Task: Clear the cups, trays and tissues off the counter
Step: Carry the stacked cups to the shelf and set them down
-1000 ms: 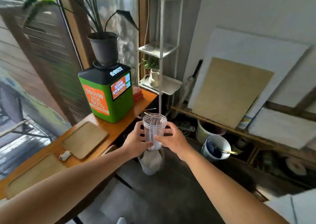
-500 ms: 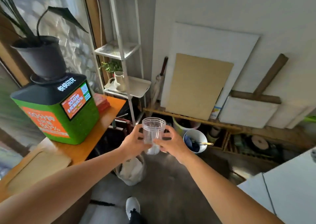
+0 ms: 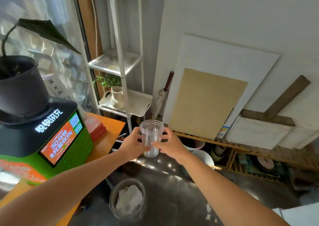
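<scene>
A clear plastic cup (image 3: 151,136) is held upright in front of me, out past the end of the orange wooden counter (image 3: 105,144). My left hand (image 3: 133,143) grips its left side and my right hand (image 3: 170,144) grips its right side. The cup looks empty, with something white showing at its bottom. Below it on the floor stands a grey waste bin (image 3: 127,200) with crumpled white tissue inside.
A green and black charging kiosk (image 3: 51,139) with a potted plant (image 3: 19,86) on top fills the counter's left. A white metal shelf (image 3: 120,70) stands behind. Boards (image 3: 205,103) lean on the wall, a white bucket (image 3: 203,156) and low wooden rack (image 3: 259,160) sit at right.
The view has swung right and closer to the shelf; the wooden trays on the counter have left the view. Both hands still hold the cup, now past the counter's end.
</scene>
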`<state>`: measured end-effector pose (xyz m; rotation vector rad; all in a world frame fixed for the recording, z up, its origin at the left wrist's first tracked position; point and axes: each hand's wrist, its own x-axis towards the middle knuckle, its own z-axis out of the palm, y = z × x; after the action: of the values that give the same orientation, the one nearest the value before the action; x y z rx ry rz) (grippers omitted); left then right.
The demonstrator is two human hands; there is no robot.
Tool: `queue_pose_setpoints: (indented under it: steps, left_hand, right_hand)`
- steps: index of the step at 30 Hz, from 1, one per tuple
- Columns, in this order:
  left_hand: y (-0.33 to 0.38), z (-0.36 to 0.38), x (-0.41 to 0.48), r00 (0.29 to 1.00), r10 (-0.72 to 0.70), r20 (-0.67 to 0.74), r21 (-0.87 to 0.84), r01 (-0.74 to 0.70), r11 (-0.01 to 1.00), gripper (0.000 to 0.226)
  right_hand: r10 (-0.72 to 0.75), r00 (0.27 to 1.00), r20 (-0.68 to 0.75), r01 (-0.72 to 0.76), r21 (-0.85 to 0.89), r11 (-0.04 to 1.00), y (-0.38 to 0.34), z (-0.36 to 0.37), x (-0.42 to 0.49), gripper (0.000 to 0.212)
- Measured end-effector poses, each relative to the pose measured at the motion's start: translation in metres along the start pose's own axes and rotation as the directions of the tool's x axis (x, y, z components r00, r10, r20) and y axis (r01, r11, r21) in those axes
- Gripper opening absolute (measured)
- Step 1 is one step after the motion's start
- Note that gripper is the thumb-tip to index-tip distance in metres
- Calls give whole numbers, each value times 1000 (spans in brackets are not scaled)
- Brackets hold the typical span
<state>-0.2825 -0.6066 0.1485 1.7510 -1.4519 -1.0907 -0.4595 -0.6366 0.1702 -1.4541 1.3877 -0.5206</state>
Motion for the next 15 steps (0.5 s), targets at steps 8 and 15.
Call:
queue_pose_setpoints:
  steps: [8, 15]
  left_hand:
    - [-8, -30, 77, 999, -37, 15, 37, 37, 999, 80]
    - [-9, -46, 146, 995, -99, -23, 28, 99, 995, 80]
  right_hand:
    - [31, 999, 27, -31, 0, 1000, -24, 8, 74, 59]
    - [35, 993, 113, -35, 0, 999, -41, 1, 152, 60]
